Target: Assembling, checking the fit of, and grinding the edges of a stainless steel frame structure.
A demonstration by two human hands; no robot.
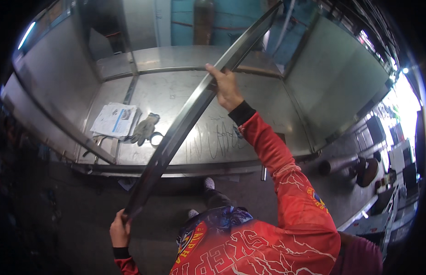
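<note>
A long metal channel [191, 107] runs slantwise in front of me, its far end up at the right and its near end down at the left. My left hand [120, 229] grips the lower end. Higher up, my right hand [227, 89] holds it with the thumb along its upper face and the other fingers partly hidden by the metal. Behind it stands a large stainless steel cabinet frame [268, 105] with an open front and dark scribbles on its inner panel. The channel is held up in front of that panel.
On the steel panel lie a stack of papers [114, 120], a grey work glove [145, 128] and a round ring-shaped thing [156, 138], perhaps a tape roll. Upright steel side panels [336, 78] flank it. Metal cylindrical parts [339, 165] lie on the floor to the right.
</note>
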